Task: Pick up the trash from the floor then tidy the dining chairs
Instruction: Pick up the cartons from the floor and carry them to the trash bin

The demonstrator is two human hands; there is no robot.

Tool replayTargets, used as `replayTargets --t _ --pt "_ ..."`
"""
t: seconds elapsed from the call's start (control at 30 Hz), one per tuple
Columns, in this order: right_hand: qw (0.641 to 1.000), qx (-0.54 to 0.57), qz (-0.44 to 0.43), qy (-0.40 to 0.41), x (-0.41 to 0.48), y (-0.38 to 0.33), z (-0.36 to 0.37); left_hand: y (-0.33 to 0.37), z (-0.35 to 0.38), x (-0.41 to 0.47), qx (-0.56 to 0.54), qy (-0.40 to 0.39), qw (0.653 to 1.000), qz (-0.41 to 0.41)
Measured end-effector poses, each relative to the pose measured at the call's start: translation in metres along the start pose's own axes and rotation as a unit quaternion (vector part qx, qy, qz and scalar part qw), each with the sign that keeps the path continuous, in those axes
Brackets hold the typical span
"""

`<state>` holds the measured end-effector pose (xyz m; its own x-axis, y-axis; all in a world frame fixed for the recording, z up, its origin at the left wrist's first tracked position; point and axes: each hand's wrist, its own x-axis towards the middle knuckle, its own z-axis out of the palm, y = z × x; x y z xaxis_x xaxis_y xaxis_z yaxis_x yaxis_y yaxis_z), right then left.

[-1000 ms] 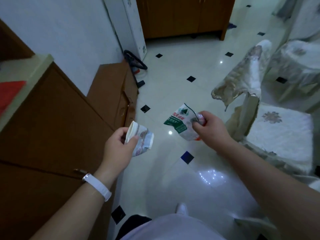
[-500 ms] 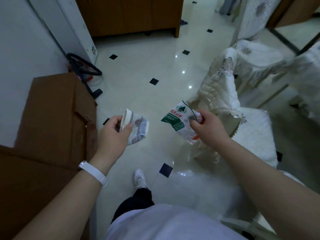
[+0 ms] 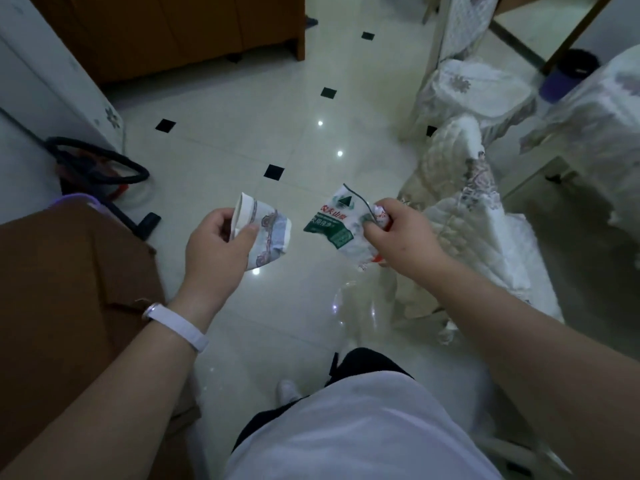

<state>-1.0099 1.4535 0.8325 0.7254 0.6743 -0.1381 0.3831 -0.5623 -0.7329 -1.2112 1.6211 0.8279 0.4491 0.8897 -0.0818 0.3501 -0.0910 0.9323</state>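
Panned right since 0.5 s ago; still gripping both items, same spacing. Left hand (image 3: 216, 247) curled round crushed patterned paper cup (image 3: 266, 233); right hand (image 3: 403, 237) pinching crumpled green-and-white label (image 3: 332, 226). Both mid-air over tiled floor (image 3: 242, 140). Covered dining chair (image 3: 464, 202) just right; cardboard box (image 3: 69, 271) left, black hose (image 3: 100, 164) behind.
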Motion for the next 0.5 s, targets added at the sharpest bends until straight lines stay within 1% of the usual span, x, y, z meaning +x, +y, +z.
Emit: replayTargets --t 0.13,0.37,0.5 --pt "1.000 0.004 0.018 0.008 0.080 0.007 -0.002 0.007 0.028 0.073 -0.010 -0.009 1.000 -0.026" --pt "0.998 0.037 0.053 0.016 0.232 0.021 -0.020 0.043 0.091 0.204 0.030 -0.029 0.999 -0.025" --pt "0.998 0.029 0.048 0.001 0.299 0.025 -0.040 0.078 0.129 0.275 0.051 -0.048 0.998 0.009"
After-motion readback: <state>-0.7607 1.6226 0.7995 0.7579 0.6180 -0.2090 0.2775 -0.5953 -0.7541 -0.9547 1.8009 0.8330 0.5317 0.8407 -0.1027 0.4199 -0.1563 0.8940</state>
